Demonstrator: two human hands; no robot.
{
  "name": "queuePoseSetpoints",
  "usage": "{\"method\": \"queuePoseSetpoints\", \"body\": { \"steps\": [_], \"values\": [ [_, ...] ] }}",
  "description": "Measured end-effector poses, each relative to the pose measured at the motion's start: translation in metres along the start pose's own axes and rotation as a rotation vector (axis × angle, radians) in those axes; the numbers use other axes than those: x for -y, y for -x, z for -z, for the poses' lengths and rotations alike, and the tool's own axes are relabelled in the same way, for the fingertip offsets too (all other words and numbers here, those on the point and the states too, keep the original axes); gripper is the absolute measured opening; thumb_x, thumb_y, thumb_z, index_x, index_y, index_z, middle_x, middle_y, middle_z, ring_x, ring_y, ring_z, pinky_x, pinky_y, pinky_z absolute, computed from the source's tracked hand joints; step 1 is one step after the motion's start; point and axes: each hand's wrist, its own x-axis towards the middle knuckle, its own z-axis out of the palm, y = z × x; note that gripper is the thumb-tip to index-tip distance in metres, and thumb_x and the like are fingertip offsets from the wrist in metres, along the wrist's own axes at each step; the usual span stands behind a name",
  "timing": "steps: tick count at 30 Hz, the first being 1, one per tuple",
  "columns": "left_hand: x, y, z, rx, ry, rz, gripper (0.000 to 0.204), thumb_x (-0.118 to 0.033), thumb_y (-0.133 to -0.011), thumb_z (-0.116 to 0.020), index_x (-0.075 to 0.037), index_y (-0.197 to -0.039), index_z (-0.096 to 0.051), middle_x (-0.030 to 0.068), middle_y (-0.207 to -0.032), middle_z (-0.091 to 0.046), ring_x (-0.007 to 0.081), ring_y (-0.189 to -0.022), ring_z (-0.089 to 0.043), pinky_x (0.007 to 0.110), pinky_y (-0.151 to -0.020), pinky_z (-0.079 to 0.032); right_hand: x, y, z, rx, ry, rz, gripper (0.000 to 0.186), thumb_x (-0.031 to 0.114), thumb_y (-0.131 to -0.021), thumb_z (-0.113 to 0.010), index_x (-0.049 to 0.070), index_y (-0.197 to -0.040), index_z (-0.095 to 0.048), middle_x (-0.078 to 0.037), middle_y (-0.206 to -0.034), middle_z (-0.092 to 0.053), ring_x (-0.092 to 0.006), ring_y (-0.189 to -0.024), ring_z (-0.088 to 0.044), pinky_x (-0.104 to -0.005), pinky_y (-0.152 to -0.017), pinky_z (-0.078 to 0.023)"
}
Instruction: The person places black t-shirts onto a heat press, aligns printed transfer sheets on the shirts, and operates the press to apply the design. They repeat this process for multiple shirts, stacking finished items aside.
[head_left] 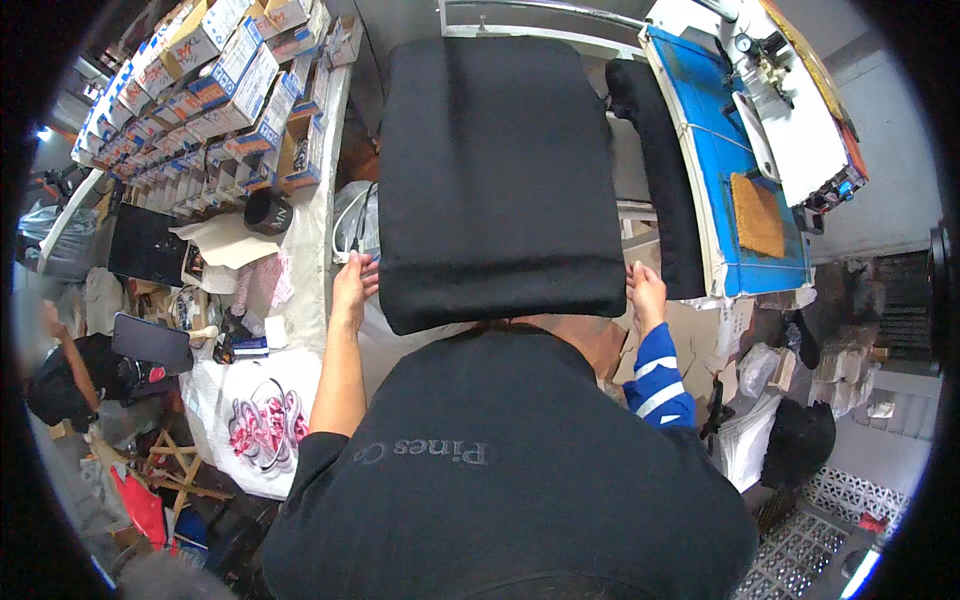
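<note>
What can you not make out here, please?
Head view: the underside of the black, fabric-like rectangular panel, hidden by its top face.
Head view: whether fingertips of the bare left hand and bare right hand reach beneath it; too small to tell at the panel's edges.
Head view: the co-worker's bare hand, blurred near the left rim.
Head view: contents of stacked white-and-blue cardboard boxes, too small.

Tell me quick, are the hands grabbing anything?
Left hand: at the left edge of the black pad; grip unclear.
Right hand: at its right edge; grip unclear.
</note>
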Motion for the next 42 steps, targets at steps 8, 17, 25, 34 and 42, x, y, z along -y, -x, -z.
{"method": "queuePoseSetpoints", "body": {
  "steps": [8,17,25,34,42],
  "values": [
    [-0.047,0.03,-0.024,0.233,-0.005,0.036,0.019,-0.024,-0.1,-0.068,-0.008,-0.109,-0.066,-0.0033,-0.088,-0.069,0.0076,-0.071,-0.062,0.024,-0.067,-0.05,0.051,-0.008,-0.011,0.352,-0.222,-0.163,0.035,0.02,-0.099,-0.068,-0.003,-0.124,-0.062,-0.013,-0.117,-0.07,-0.0244,-0.107,-0.068,-0.0367,-0.096,-0.053],
    [-0.031,0.016,-0.027,0.002,-0.33,-0.091,0.021,-0.023,-0.098,-0.07,-0.004,-0.106,-0.071,0.0023,-0.088,-0.07,0.0072,-0.071,-0.061,0.021,-0.064,-0.047,0.031,-0.012,0.003,0.067,0.044,-0.13,0.019,0.024,-0.095,-0.073,0.004,-0.098,-0.071,-0.005,-0.09,-0.071,-0.0165,-0.087,-0.067,-0.0336,-0.081,-0.053],
    [-0.151,-0.067,-0.14,-0.181,-0.846,-1.231,0.03,-0.006,-0.084,-0.07,-0.006,-0.114,-0.066,0.0101,-0.102,-0.072,0.0309,-0.099,-0.066,0.043,-0.088,-0.05,0.093,0.01,-0.088,-0.206,0.787,0.961,0.034,0.02,-0.089,-0.072,0.002,-0.117,-0.065,-0.02,-0.128,-0.059,-0.0385,-0.123,-0.053,-0.0478,-0.106,-0.041],
    [-0.187,-0.144,-0.181,-0.179,-1.242,-1.314,0.033,-0.006,-0.086,-0.069,-0.01,-0.117,-0.059,0.0041,-0.088,-0.07,0.0259,-0.086,-0.068,0.042,-0.077,-0.048,0.105,0.019,-0.13,-0.099,0.934,0.931,0.047,0.024,-0.087,-0.07,0.004,-0.129,-0.059,-0.021,-0.143,-0.048,-0.0413,-0.134,-0.044,-0.0518,-0.111,-0.038],
    [-0.191,-0.13,-0.134,-0.546,-1.3,-1.016,0.032,-0.006,-0.088,-0.063,-0.006,-0.119,-0.057,0.0137,-0.1,-0.071,0.0353,-0.099,-0.067,0.049,-0.086,-0.049,0.105,0.018,-0.133,-0.138,0.945,0.94,0.046,0.024,-0.086,-0.071,0.004,-0.125,-0.06,-0.021,-0.14,-0.05,-0.0418,-0.13,-0.047,-0.0511,-0.108,-0.041]
  ]
}}
